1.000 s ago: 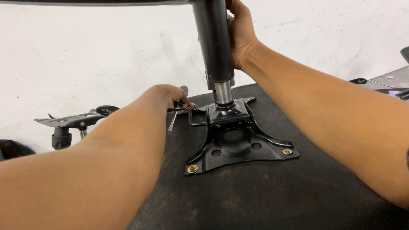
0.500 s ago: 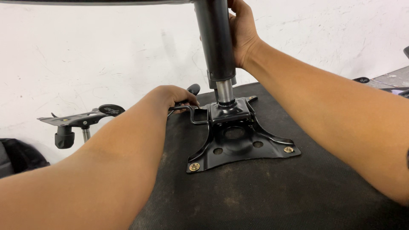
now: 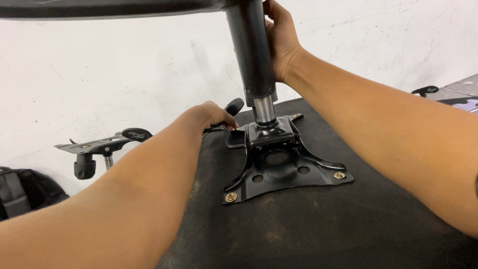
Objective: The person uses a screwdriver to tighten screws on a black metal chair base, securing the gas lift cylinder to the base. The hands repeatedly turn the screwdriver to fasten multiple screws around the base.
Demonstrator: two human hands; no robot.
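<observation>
Gas-lift column [image 3: 251, 55] sits upright in the hub of the black mechanism plate [image 3: 279, 159], my right hand [image 3: 281, 40] wrapped shut around its upper black sleeve from behind; the silver piston [image 3: 264, 110] below the sleeve enters the plate's socket, though I cannot tell how deep it is seated; my left hand [image 3: 209, 117] is closed over the bent wire lever [image 3: 234, 139] at the plate's left side, fingers curled on it just short of its black knob [image 3: 234, 105].

Plate lies flat on the upturned seat underside [image 3: 348, 224], a dark fabric panel; two brass-coloured bolts [image 3: 230, 197] show at the near corners, a third at the far corner, so I judge the plate already fastened down; column looks placed; what may be left is pressing it home and whatever goes on its top end, where a dark bar [image 3: 99, 7] crosses the frame edge.

Outward: a second, similar metal mechanism [image 3: 99, 147] with its own knob lies on the pale floor [image 3: 99, 65] to the left, well apart; a black bag [image 3: 22, 192] at the left edge; another dark part [image 3: 425, 90] at far right.
</observation>
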